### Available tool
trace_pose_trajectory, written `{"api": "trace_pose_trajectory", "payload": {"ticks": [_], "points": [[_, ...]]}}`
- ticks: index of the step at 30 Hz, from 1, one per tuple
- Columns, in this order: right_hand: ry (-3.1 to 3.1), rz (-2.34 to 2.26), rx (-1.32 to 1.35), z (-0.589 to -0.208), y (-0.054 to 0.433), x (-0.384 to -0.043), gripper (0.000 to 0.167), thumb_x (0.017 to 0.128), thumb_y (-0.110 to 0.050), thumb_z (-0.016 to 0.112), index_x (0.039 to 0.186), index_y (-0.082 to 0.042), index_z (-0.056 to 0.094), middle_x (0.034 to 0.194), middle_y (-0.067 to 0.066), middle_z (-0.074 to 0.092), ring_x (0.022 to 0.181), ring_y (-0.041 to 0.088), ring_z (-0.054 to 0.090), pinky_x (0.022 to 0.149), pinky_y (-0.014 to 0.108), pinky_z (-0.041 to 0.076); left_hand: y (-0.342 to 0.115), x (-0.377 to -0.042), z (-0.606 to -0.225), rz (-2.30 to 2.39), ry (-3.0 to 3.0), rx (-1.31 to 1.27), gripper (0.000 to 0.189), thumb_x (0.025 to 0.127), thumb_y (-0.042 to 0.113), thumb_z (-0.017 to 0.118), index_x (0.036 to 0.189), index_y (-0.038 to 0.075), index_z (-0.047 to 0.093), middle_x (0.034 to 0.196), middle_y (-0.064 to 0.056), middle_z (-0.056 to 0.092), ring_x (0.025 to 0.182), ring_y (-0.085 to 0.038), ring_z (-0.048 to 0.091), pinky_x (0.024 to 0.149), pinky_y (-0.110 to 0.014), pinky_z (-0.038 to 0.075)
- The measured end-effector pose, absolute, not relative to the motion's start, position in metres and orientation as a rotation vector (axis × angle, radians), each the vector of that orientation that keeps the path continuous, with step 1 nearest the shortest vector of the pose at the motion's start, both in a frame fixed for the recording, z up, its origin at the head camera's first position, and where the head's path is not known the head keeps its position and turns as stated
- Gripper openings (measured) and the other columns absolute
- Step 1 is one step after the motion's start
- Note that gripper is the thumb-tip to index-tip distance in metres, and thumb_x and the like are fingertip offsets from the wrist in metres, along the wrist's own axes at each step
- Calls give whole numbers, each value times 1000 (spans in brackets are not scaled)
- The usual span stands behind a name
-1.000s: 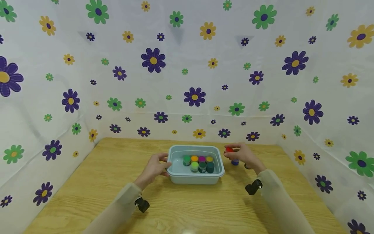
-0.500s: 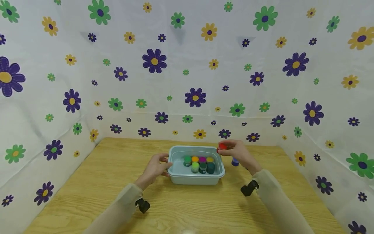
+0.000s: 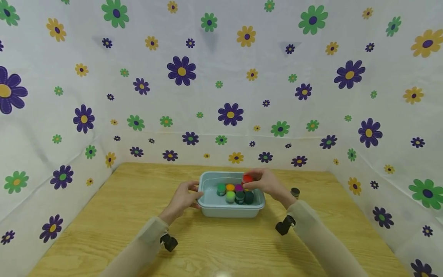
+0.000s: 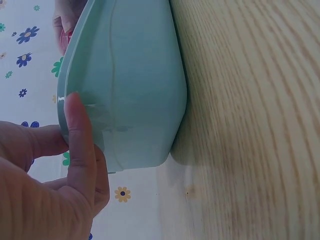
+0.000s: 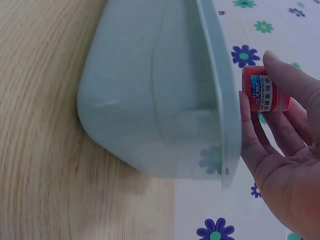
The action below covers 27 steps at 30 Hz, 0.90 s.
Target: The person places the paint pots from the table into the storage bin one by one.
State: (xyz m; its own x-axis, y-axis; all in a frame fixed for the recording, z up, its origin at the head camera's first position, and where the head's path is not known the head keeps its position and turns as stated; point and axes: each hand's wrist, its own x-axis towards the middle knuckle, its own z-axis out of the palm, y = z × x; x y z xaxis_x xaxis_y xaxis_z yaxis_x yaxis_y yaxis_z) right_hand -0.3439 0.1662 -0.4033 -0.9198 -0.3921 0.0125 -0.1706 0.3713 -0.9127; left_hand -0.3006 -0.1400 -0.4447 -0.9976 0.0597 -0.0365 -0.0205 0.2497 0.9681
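A pale blue plastic tub (image 3: 230,212) stands on the table with several small paint jars inside, among them a green jar (image 3: 221,189), an orange-lidded jar (image 3: 230,187) and a lime jar (image 3: 230,197). My left hand (image 3: 181,200) grips the tub's left rim, thumb and fingers on either side of the wall in the left wrist view. Over the tub's right part, my right hand (image 3: 268,184) pinches a red paint jar (image 5: 262,90) with a printed label. The jars beneath that hand are partly hidden.
A dark-lidded jar (image 3: 295,192) stands on the wooden table (image 3: 221,246) to the right of the tub, beside my right wrist. Flower-printed white sheeting (image 3: 228,150) rises behind the table and along both sides.
My right hand has carried the red paint jar leftward from beside the tub to over it. The blue jar on the table is now out of sight. My left hand stays on the rim.
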Motion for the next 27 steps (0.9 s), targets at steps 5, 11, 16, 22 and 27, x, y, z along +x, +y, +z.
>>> {"api": "trace_pose_trajectory", "payload": {"ticks": [5, 11, 16, 22, 27], "points": [[2471, -1504, -536, -412, 149, -345, 51, 80, -14, 81, 126, -2, 63, 116, 11, 70, 98, 18, 65, 88, 31, 56, -140, -302, -443, 1892, 2424, 34, 47, 91, 0, 64, 136, -3, 52, 114, -22, 53, 80, -27, 64, 56, -36, 61], [2496, -1428, -622, -419, 129, -342, 44, 80, -12, 81, 121, -1, 66, 112, 10, 71, 94, 15, 64, 84, 28, 56, -140, -301, -444, 1886, 2422, 20, 46, 91, 0, 64, 136, -2, 53, 114, -21, 53, 78, -25, 63, 57, -37, 61], [2441, -1463, -665, -423, 116, -344, 44, 81, -11, 80, 121, 1, 66, 112, 12, 70, 92, 14, 63, 79, 24, 54, -140, -302, -446, 1886, 2427, 26, 46, 91, 0, 64, 136, -2, 53, 114, -21, 53, 78, -25, 64, 56, -36, 61], [2427, -1487, -676, -429, 106, -347, 43, 82, -7, 78, 122, 3, 65, 114, 15, 69, 98, 19, 65, 82, 26, 55, -138, -301, -444, 1893, 2418, 23, 46, 91, -1, 64, 136, -4, 52, 115, -23, 53, 84, -31, 64, 57, -37, 61], [2482, -1451, -635, -432, 99, -351, 43, 82, -8, 79, 122, -1, 66, 117, 11, 69, 105, 23, 65, 88, 33, 56, -138, -301, -443, 1911, 2410, 16, 47, 90, -2, 64, 136, -4, 52, 115, -23, 53, 84, -33, 65, 57, -36, 61]]}}
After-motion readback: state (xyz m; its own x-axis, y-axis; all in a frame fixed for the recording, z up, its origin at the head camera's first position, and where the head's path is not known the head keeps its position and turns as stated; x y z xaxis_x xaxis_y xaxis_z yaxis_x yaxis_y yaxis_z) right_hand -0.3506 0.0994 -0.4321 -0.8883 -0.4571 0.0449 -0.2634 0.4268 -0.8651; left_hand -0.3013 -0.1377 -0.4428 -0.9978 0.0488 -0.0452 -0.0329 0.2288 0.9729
